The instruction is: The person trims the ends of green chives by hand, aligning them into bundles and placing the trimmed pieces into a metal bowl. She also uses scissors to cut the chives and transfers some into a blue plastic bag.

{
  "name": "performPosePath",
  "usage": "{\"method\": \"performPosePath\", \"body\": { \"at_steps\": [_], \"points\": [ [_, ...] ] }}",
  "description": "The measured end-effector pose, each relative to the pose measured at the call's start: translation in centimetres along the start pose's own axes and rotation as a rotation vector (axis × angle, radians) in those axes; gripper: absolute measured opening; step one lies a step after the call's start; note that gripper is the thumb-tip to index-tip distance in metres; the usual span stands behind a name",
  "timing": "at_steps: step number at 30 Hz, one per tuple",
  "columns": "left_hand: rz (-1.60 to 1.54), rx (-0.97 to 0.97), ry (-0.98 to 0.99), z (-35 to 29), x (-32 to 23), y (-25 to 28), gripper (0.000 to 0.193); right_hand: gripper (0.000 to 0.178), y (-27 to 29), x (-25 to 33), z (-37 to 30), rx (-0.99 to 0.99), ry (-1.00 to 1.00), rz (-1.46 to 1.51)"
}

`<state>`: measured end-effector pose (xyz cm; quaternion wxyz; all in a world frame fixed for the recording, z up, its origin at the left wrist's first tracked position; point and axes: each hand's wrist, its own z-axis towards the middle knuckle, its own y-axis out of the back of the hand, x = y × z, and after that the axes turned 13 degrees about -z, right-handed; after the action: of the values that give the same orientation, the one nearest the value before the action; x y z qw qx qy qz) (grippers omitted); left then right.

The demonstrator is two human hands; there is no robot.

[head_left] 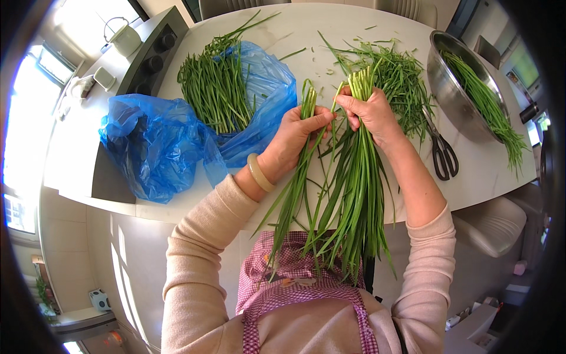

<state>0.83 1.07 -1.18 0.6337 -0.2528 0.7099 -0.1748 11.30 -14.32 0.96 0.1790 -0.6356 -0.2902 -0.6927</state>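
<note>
A thick bunch of chives (356,183) is gripped near its cut ends by the right hand (370,112), fingers closed around it; a thin bunch (298,177) is pinched by the left hand (293,138). Both bunches are held with the long axis running from the table (330,23) toward the body, tips hanging past the table edge over the apron (295,277). The hands are just beside each other. Scissors (441,147) lie near the right wrist, the bowl (454,88) beyond them; open room is seen between the hands and the blue bag (153,141).
</note>
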Motion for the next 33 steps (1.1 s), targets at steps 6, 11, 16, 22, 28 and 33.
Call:
{"method": "performPosePath", "body": {
  "at_steps": [6, 11, 16, 22, 28, 33],
  "points": [
    [-0.017, 0.021, 0.051, -0.4, -0.8, -0.6, 0.019, 0.014, 0.4, -0.6, 0.2, -0.059, 0.073, -0.021],
    [-0.081, 0.003, 0.121, -0.3, -1.0, -0.5, 0.022, 0.021, 1.4, -0.2, 0.7, -0.288, 0.019, 0.113],
    [-0.124, 0.047, 0.176, -0.4, -1.3, -0.1, 0.022, 0.023, 0.5, 0.7, -0.1, -0.024, -0.022, 0.053],
    [-0.140, 0.089, 0.200, -0.4, -1.5, -0.4, 0.023, 0.017, 1.4, -0.2, 0.7, -0.217, -0.029, -0.001],
    [-0.147, 0.058, 0.192, -0.2, -1.1, 0.0, 0.023, 0.015, 0.7, 0.7, 0.2, -0.004, -0.018, 0.078],
    [-0.045, 0.046, 0.114, 0.0, -0.7, -0.1, 0.020, 0.011, 0.3, 0.1, 0.0, -0.043, 0.024, 0.042]
  ]
}}
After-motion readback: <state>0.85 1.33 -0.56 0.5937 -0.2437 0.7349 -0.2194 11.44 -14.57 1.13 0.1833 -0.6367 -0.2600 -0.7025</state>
